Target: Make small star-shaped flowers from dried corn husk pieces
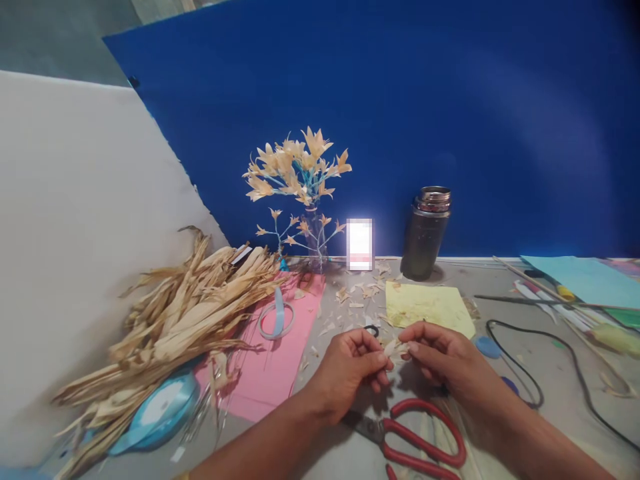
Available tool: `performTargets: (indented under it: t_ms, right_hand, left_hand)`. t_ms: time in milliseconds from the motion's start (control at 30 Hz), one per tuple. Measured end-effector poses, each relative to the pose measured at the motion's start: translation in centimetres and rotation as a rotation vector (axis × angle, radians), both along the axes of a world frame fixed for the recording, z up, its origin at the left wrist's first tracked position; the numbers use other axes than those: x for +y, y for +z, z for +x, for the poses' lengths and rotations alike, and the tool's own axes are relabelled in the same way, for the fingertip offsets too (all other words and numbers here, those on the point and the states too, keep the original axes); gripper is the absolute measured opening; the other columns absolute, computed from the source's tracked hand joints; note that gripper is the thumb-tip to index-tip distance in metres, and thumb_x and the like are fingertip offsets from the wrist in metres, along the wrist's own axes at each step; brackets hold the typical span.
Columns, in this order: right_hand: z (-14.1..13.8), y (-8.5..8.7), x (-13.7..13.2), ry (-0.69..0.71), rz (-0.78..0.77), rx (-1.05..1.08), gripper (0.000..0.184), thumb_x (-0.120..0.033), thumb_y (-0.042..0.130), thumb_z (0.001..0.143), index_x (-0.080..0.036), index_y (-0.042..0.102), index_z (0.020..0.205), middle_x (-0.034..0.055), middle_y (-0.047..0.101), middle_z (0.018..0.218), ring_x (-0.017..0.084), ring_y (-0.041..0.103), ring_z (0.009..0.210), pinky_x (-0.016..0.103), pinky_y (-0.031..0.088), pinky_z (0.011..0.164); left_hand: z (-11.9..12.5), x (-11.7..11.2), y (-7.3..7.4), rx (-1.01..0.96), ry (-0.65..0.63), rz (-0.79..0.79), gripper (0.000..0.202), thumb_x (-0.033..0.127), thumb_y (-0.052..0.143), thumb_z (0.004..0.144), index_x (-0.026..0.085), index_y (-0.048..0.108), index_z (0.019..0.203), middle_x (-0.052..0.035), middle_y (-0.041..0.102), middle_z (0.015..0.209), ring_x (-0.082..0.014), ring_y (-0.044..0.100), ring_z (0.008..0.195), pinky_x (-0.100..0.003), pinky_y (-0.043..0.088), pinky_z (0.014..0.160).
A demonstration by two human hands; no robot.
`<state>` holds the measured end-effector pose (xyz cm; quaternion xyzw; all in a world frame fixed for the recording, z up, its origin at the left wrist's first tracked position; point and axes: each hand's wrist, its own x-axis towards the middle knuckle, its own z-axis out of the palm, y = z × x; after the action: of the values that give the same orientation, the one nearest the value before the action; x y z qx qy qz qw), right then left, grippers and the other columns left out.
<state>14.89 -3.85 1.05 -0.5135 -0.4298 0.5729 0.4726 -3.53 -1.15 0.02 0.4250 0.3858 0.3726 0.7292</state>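
Note:
My left hand [353, 365] and my right hand [440, 353] meet above the grey table, both pinching one small pale piece of dried husk [395, 347] between thumb and fingertips. Red-handled scissors [415, 440] lie flat on the table just below my hands. A big pile of dried corn husks [185, 313] lies to the left. A clear vase of husk flowers on blue stems [303, 180] stands at the back against the blue board.
A pink sheet [280, 360] carries a loop of light blue ribbon [277, 321]; a blue ribbon roll [160, 410] sits under the husks. A yellow sheet [430, 303], metal flask [425, 233], black cable [550, 360], sticks and coloured papers [585, 280] lie right. Husk scraps litter the middle.

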Motion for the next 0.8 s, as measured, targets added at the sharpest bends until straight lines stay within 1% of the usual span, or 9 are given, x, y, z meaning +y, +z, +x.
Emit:
performTargets:
  t_ms: [67, 167, 267, 333, 433, 533, 600, 700, 800]
  right_hand:
    - [0.1, -0.3, 0.2, -0.024, -0.001, -0.008, 0.039, -0.050, 0.076, 0.077, -0.016, 0.069, 0.094, -0.0062, 0.051, 0.054, 0.008, 0.035, 0.048, 0.022, 0.020, 0.047]
    - [0.2, -0.5, 0.3, -0.105, 0.007, -0.034, 0.041, -0.059, 0.068, 0.083, -0.018, 0.067, 0.084, -0.0065, 0.046, 0.050, 0.009, 0.033, 0.048, 0.022, 0.019, 0.047]
    - [0.2, -0.5, 0.1, -0.129, 0.019, -0.079, 0.048, -0.064, 0.059, 0.088, -0.019, 0.063, 0.072, -0.0057, 0.043, 0.048, 0.010, 0.032, 0.048, 0.023, 0.021, 0.048]
    - [0.2, -0.4, 0.0, -0.118, 0.071, -0.133, 0.050, -0.067, 0.059, 0.087, -0.019, 0.064, 0.072, -0.0047, 0.045, 0.049, 0.010, 0.034, 0.048, 0.024, 0.024, 0.048]
    - [0.2, -0.3, -0.1, -0.135, 0.148, -0.233, 0.051, -0.069, 0.064, 0.081, -0.019, 0.067, 0.076, -0.0026, 0.051, 0.054, 0.011, 0.038, 0.049, 0.025, 0.028, 0.048]
    - [0.3, -0.4, 0.0, -0.191, 0.161, -0.293, 0.046, -0.065, 0.071, 0.076, -0.019, 0.069, 0.082, -0.0014, 0.055, 0.059, 0.011, 0.038, 0.050, 0.025, 0.026, 0.047]
    - [0.4, -0.3, -0.1, -0.199, 0.157, -0.288, 0.040, -0.060, 0.072, 0.077, -0.019, 0.068, 0.080, -0.0017, 0.055, 0.059, 0.012, 0.038, 0.051, 0.025, 0.026, 0.047]
    - [0.7, 0.2, 0.0, -0.225, 0.142, -0.168, 0.034, -0.052, 0.068, 0.084, -0.020, 0.063, 0.074, -0.0021, 0.054, 0.059, 0.011, 0.037, 0.050, 0.024, 0.026, 0.048]
    - [1.3, 1.0, 0.1, -0.321, 0.136, -0.056, 0.036, -0.046, 0.061, 0.088, -0.021, 0.055, 0.063, -0.0029, 0.049, 0.053, 0.011, 0.034, 0.048, 0.024, 0.027, 0.047]
  left_hand:
    - [0.1, 0.1, 0.0, 0.024, 0.072, 0.057, 0.037, 0.036, 0.088, 0.063, 0.014, 0.060, 0.072, -0.0036, 0.070, 0.066, -0.0092, 0.058, 0.049, -0.020, 0.043, 0.049]
    - [0.2, 0.2, 0.1, 0.033, 0.145, 0.113, 0.036, 0.037, 0.088, 0.063, 0.014, 0.061, 0.070, -0.0036, 0.069, 0.064, -0.0098, 0.058, 0.051, -0.021, 0.045, 0.050]
    - [0.2, 0.3, 0.0, 0.018, 0.157, 0.119, 0.036, 0.038, 0.087, 0.064, 0.014, 0.060, 0.071, -0.0047, 0.071, 0.067, -0.0104, 0.059, 0.051, -0.021, 0.046, 0.050]
    - [0.2, 0.2, -0.2, -0.002, 0.142, 0.106, 0.036, 0.039, 0.086, 0.065, 0.015, 0.060, 0.073, -0.0052, 0.071, 0.068, -0.0107, 0.060, 0.050, -0.021, 0.046, 0.049]
    - [0.3, 0.1, -0.5, -0.023, 0.143, 0.095, 0.037, 0.039, 0.085, 0.066, 0.015, 0.059, 0.076, -0.0048, 0.071, 0.067, -0.0108, 0.060, 0.050, -0.021, 0.045, 0.049]
    - [0.4, -0.1, -0.7, -0.031, 0.154, 0.090, 0.038, 0.038, 0.086, 0.066, 0.015, 0.058, 0.076, -0.0042, 0.071, 0.067, -0.0103, 0.060, 0.050, -0.020, 0.045, 0.049]
    - [0.4, -0.1, -0.7, -0.079, 0.142, 0.045, 0.040, 0.038, 0.087, 0.065, 0.016, 0.056, 0.077, -0.0031, 0.070, 0.066, -0.0096, 0.059, 0.049, -0.020, 0.043, 0.047]
    - [0.2, -0.1, -0.9, -0.212, 0.109, -0.080, 0.045, 0.036, 0.090, 0.063, 0.018, 0.052, 0.080, -0.0008, 0.069, 0.065, -0.0082, 0.057, 0.048, -0.018, 0.040, 0.045]
    - [0.0, 0.1, -1.1, -0.328, 0.073, -0.184, 0.048, 0.030, 0.092, 0.061, 0.019, 0.050, 0.082, 0.0010, 0.068, 0.065, -0.0076, 0.057, 0.049, -0.017, 0.039, 0.047]
